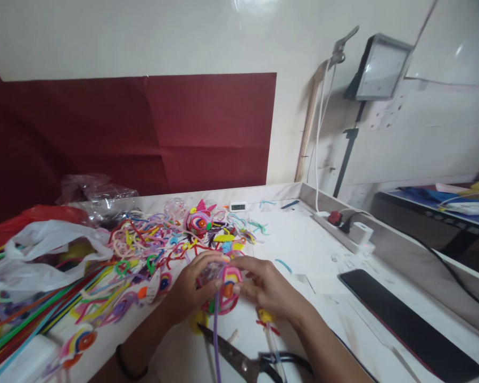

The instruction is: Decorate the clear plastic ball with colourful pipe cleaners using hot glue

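Note:
My left hand (191,287) and my right hand (268,284) meet over the white table (315,250), both closed around a small colourful pipe-cleaner ornament (224,291) with pink, yellow and orange coils. A purple pipe cleaner (216,340) hangs down from it toward me. Black-handled scissors (247,363) lie on the table just below my hands. A similar finished pink ornament (198,221) sits further back.
A heap of loose coloured pipe cleaners (143,244) covers the left of the table, with plastic bags (40,250) beside it. A power strip (345,231) with plugs lies at the right rim, and a black phone (407,324) lies near it. A lamp (379,69) stands behind.

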Demonstrator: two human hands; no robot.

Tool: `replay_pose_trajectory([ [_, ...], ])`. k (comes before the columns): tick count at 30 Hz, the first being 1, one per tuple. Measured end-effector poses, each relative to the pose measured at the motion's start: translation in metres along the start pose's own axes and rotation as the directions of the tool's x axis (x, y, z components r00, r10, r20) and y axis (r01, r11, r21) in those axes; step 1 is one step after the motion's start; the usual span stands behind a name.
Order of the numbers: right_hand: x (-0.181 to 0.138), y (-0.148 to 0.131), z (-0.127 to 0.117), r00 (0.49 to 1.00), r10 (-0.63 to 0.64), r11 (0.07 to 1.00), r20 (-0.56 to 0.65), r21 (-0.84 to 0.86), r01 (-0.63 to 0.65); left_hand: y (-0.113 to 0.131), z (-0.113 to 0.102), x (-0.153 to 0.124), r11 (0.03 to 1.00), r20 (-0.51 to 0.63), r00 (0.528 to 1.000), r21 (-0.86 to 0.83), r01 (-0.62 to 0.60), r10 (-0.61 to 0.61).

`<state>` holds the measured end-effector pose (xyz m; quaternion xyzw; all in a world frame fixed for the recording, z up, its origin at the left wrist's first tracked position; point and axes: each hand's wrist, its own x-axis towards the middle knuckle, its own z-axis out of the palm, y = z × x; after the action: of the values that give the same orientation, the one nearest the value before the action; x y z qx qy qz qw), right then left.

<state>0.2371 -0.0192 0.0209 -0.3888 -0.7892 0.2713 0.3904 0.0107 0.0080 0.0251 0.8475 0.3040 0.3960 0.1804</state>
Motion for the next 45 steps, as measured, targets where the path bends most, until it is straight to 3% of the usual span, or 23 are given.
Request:
replay_pose_trajectory([
  [6, 0.000, 0.000, 0.001, 1.000, -0.016, 1.000, 0.002, 0.004, 0.016, -0.005, -0.002, -0.002, 1.000, 0.056, 0.998, 0.001, -0.019, 0.019],
  [17, 0.000, -0.003, 0.003, 0.999, -0.051, 0.999, 0.017, -0.010, 0.051, -0.016, 0.005, -0.016, 0.999, 0.036, 0.999, -0.042, 0.017, -0.015],
  [24, 0.000, -0.007, 0.004, 0.994, -0.105, 0.993, 0.010, 0.053, 0.104, -0.009, 0.006, -0.021, 0.990, 0.044, 0.998, -0.131, 0.047, -0.042],
  [36, 0.002, -0.007, 0.004, 0.999, -0.039, 0.970, 0.014, 0.240, 0.035, -0.006, 0.009, -0.025, 0.978, 0.007, 0.998, -0.197, 0.066, -0.066],
  [45, 0.005, -0.003, 0.015, 0.988, 0.143, 0.941, -0.061, 0.318, -0.116, -0.007, 0.009, -0.026, 0.974, 0.002, 0.997, -0.211, 0.078, -0.079],
])
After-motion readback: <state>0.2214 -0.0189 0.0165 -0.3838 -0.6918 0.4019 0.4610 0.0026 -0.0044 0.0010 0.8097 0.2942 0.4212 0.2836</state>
